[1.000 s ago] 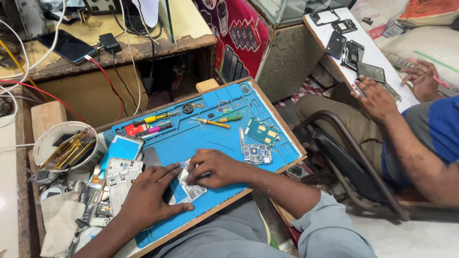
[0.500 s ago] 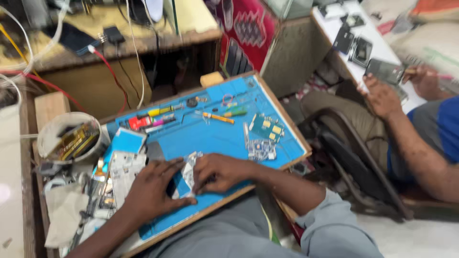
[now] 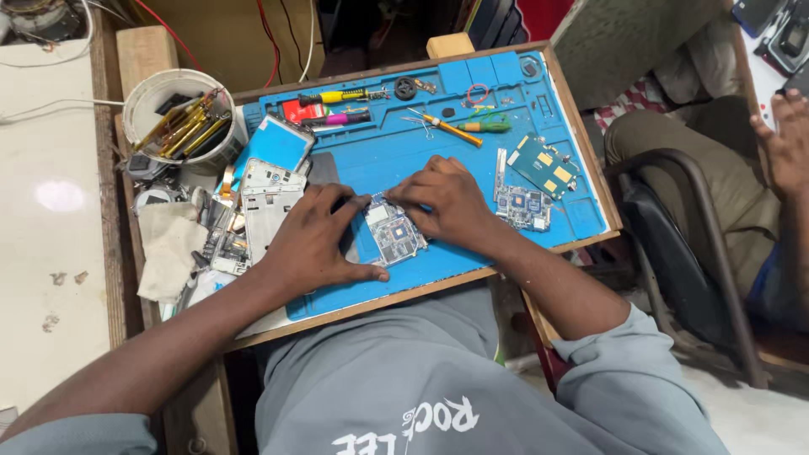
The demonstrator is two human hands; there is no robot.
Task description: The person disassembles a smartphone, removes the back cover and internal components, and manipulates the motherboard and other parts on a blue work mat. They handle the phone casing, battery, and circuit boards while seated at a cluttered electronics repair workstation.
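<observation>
Hands pinning a circuit board on a blue mat

Blue mat (image 3: 404,164) covers a wooden board with tools along its far edge. Near the front edge lies a circuit board (image 3: 393,236) — left hand (image 3: 316,244) flat beside it, right hand (image 3: 447,202) curled, fingertips (image 3: 396,195) pressing its far end.

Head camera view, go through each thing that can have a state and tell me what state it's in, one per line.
circuit board: bare, out of its casing, flat on the blue mat, pinned by both hands
left hand: flat, thumb at the board's lower edge
right hand: fingertips on the board's top edge
phone frame: opened, empty, lying flat
white tub: upright, holding tools
second circuit board: loose, untouched
</observation>
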